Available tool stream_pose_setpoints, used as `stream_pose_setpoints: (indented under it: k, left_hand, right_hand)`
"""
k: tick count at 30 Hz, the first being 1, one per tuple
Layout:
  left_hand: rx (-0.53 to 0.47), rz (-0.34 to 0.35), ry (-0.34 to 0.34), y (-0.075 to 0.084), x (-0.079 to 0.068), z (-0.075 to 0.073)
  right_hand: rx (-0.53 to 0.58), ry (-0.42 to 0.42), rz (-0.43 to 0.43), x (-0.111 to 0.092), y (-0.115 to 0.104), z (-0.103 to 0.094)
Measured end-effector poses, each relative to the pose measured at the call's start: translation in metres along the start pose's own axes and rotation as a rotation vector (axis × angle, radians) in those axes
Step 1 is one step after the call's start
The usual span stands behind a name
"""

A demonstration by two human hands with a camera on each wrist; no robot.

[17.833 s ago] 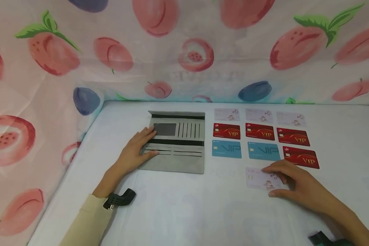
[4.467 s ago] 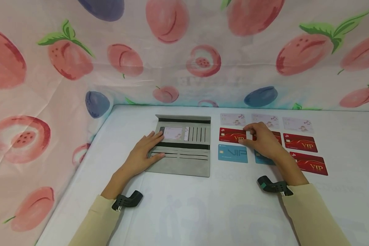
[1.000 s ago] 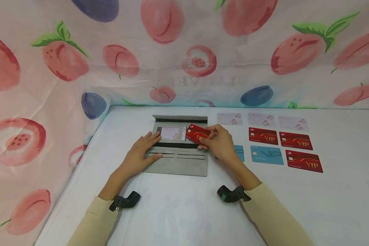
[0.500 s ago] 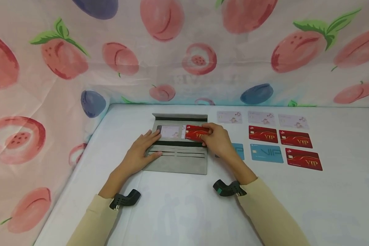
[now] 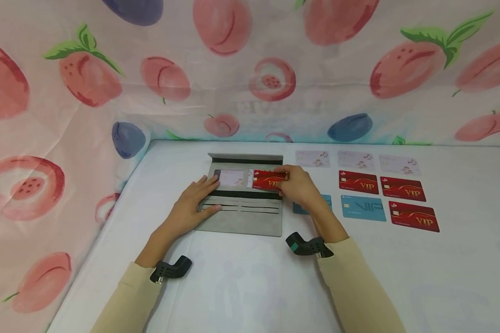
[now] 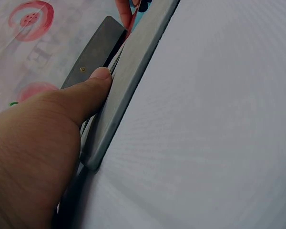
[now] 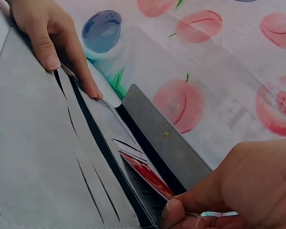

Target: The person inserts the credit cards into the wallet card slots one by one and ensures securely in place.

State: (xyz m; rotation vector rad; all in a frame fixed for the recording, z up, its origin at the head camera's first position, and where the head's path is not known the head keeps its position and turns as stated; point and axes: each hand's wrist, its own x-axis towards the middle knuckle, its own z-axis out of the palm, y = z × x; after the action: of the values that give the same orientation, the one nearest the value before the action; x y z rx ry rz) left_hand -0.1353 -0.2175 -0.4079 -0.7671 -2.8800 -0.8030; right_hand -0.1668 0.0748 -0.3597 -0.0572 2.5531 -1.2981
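Note:
A grey wallet [image 5: 237, 224] lies unfolded on the white table, its flap with a snap stud raised at the far side. My left hand [image 5: 190, 203] rests on the wallet's left edge with fingers extended, thumb on the lower slots. My right hand [image 5: 298, 187] pinches a red VIP card [image 5: 266, 179] by its right end, over the upper right slots. In the right wrist view that red card [image 7: 145, 172] sits at the slots, its left edge at one of them; how deep it goes cannot be told. A pale card [image 5: 232, 177] fills the window pocket, and another pale card [image 5: 250, 178] shows in the first slot.
Right of the wallet lie a row of pale cards [image 5: 356, 160], red VIP cards [image 5: 358, 182] and a blue VIP card [image 5: 363, 208]. A second blue card [image 5: 301, 209] is partly behind my right wrist. A fruit-print cloth [image 5: 216, 92] hangs at the back and left.
Since the earliest frames, pale cards have entered the wallet and a red card has left the rows. Over the last second that card turned from tilted to level at the slots. My left hand stays.

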Motion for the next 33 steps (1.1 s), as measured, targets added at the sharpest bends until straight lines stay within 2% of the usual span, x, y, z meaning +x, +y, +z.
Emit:
stream_pose_setpoints:
  k: [4, 8, 16, 19, 24, 30, 33]
  left_hand:
    - [0.003, 0.002, 0.002, 0.001, 0.001, -0.001]
    - [0.009, 0.006, 0.006, 0.001, 0.002, -0.003]
    - [0.009, 0.003, 0.0, 0.0, -0.002, -0.002]
    - [0.008, -0.007, -0.001, 0.0, -0.003, -0.001]
    - [0.007, -0.006, 0.001, 0.001, -0.003, -0.001]
    - [0.003, -0.003, 0.002, 0.001, -0.001, 0.0]
    - [0.002, -0.001, 0.005, 0.001, 0.0, 0.0]
  right_hand:
    - [-0.032, 0.004, -0.033, 0.001, 0.0, 0.0]
    - [0.01, 0.04, -0.05, 0.002, -0.001, 0.002]
    - [0.164, 0.165, 0.027, 0.0, -0.002, 0.011]
    - [0.195, 0.18, 0.043, -0.001, -0.002, 0.018]
    - [0.201, 0.207, 0.02, 0.0, -0.003, 0.025]
    - [0.161, 0.212, -0.019, 0.0, -0.002, 0.024]
    - [0.206, 0.195, -0.027, 0.0, 0.0, 0.021]
